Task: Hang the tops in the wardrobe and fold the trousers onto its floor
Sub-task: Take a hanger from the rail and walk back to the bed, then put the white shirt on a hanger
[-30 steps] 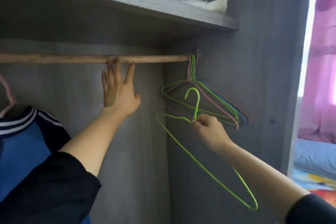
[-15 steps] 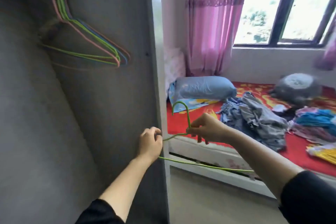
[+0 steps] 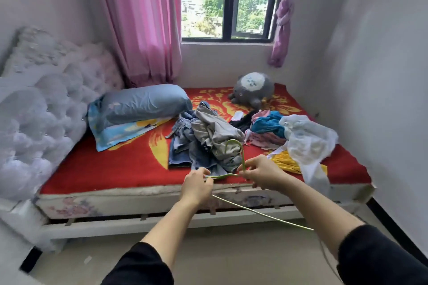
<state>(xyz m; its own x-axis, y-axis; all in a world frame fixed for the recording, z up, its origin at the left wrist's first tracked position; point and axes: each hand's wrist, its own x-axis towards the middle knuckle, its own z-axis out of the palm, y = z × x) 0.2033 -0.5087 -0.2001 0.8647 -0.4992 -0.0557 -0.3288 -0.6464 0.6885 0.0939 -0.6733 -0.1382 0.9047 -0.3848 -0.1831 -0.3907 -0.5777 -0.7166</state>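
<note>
I hold a green wire hanger in front of the bed. My right hand pinches it at the base of the hook, and my left hand grips its left shoulder; the bottom wire runs down to the right under my right forearm. Behind the hanger, a heap of clothes lies on the red bedspread: blue jeans, a grey garment, teal and pink pieces, a white top and a yellow piece. The wardrobe is out of view.
A blue pillow lies at the head of the bed by the tufted white headboard. A grey plush toy sits near the window. Pink curtains hang on both sides. Bare floor lies between me and the bed frame.
I turned from the wardrobe rail to the bed. My right hand took the green hanger off the group at the rail, and my left hand left the rail and took its shoulder.
</note>
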